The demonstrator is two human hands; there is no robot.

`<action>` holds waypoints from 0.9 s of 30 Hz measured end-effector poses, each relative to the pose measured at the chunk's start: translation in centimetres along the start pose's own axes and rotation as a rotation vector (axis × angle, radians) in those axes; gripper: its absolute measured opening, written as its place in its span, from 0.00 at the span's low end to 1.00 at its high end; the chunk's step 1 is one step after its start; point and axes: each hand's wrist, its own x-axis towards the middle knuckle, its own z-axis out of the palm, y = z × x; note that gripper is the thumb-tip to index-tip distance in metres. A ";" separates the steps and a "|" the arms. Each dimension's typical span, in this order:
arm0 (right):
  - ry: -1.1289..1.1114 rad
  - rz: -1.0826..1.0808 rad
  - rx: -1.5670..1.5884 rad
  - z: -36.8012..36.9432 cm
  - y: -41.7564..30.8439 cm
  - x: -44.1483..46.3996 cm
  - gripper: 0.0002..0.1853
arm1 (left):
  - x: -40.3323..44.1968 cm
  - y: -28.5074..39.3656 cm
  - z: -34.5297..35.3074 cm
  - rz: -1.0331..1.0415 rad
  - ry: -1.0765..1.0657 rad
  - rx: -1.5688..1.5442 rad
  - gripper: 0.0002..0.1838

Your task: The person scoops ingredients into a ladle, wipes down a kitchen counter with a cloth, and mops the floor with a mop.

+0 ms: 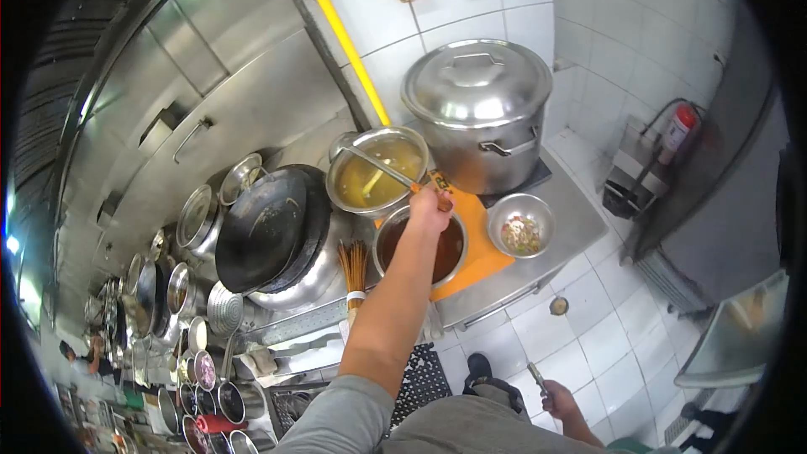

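Note:
My left hand (pixel 431 207) is closed around the handle of a metal ladle (pixel 378 164). The ladle lies across a metal pot (pixel 334 189) of yellowish broth (pixel 391 155), its head near the far left rim. Beneath my left forearm is a second pot (pixel 461 262) with dark reddish-brown liquid, partly hidden by the arm. Low at my right side, above the floor, my right hand (pixel 561 402) is closed on a slim metallic object (pixel 535 374) whose kind I cannot make out.
A large lidded stockpot (pixel 483 109) stands behind an orange board (pixel 477 244). Right of it sits a steel bowl (pixel 521 225) with chopped food. To the left are a black wok (pixel 262 231), a bamboo brush (pixel 353 269) and many pans. A fire extinguisher (pixel 679 130) stands by the wall.

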 end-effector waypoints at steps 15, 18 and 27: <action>-0.085 0.255 -0.473 3.6 -6.2 5.7 0.15 | -25.2 8.9 -18.4 0.471 -0.243 -0.024 0.11; -0.166 0.340 -0.644 6.0 -6.1 7.9 0.13 | -30.3 13.2 -25.3 0.537 0.028 0.326 0.12; -0.630 0.445 -0.852 21.8 -1.4 6.7 0.11 | -58.2 9.1 -41.2 0.737 0.430 0.145 0.10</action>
